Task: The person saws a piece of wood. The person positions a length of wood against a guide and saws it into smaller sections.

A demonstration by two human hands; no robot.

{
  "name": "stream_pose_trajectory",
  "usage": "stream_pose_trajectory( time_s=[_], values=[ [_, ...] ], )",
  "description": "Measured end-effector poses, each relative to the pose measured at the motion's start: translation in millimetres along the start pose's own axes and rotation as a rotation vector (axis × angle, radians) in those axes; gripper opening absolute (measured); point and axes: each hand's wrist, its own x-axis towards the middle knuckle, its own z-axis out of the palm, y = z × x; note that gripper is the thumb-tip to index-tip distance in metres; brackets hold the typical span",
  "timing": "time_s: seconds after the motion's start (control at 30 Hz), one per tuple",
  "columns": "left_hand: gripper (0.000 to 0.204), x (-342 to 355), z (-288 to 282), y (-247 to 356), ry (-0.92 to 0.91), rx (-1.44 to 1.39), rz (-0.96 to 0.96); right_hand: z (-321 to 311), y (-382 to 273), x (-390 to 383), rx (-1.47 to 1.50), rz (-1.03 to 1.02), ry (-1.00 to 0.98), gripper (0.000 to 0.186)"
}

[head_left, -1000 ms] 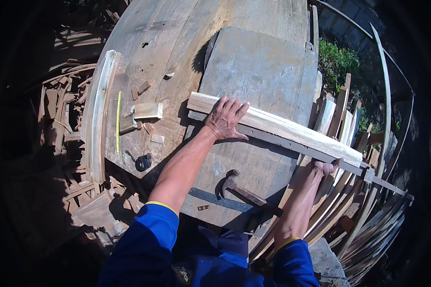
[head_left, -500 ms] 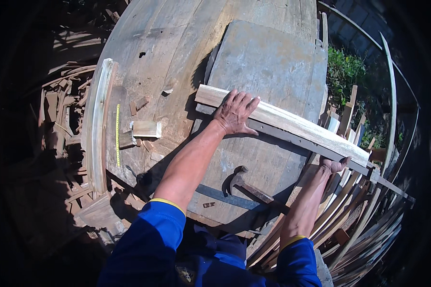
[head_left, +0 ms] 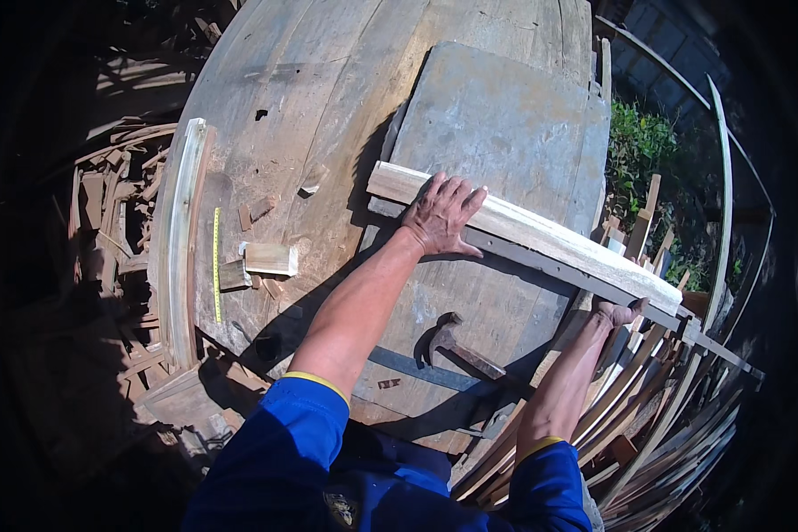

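Note:
A pale wooden board (head_left: 550, 236) lies diagonally on a grey panel (head_left: 496, 106), along a long metal bar (head_left: 536, 266) with a sliding piece at its right end. My left hand (head_left: 443, 217) grips the board near its left end from above, fingertips on the board, thumb along the bar. My right hand (head_left: 618, 312) is closed round the bar near its right part, partly hidden beneath it. Below them a claw hammer (head_left: 465, 355) rests on the worktable (head_left: 319, 80) beside a dark flat strip (head_left: 417, 368).
At the left lie a long plank (head_left: 183, 239), a yellow measuring strip (head_left: 217, 264), small offcuts (head_left: 271, 259) and, off the table, scrap wood (head_left: 106, 213). Stacked slats (head_left: 647, 403), green plants (head_left: 638, 146) and bent strips (head_left: 718, 204) stand along the right side.
The scene has shifted slightly right in the view over the last second. My hands stay at about the same places on the board and bar, with little visible movement against them.

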Motion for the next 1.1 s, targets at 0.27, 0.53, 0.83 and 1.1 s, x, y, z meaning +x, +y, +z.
stream_pose_trajectory(
  time_s=[0.27,0.53,0.83,1.1],
  values=[
    [0.120,13,5,-5,-0.098,0.012,-0.043,-2,4,20,-0.020,-0.007,0.007,0.080],
    [0.120,36,6,-14,-0.103,0.007,-0.056,1,4,45,-0.060,-0.027,0.118,0.084],
    [0.120,39,2,-15,0.002,0.017,-0.019,11,11,48,-0.163,-0.054,0.078,0.083],
    [0.118,42,7,-15,-0.007,0.028,-0.028,23,22,46,0.001,-0.023,0.076,0.077]
  ],
)
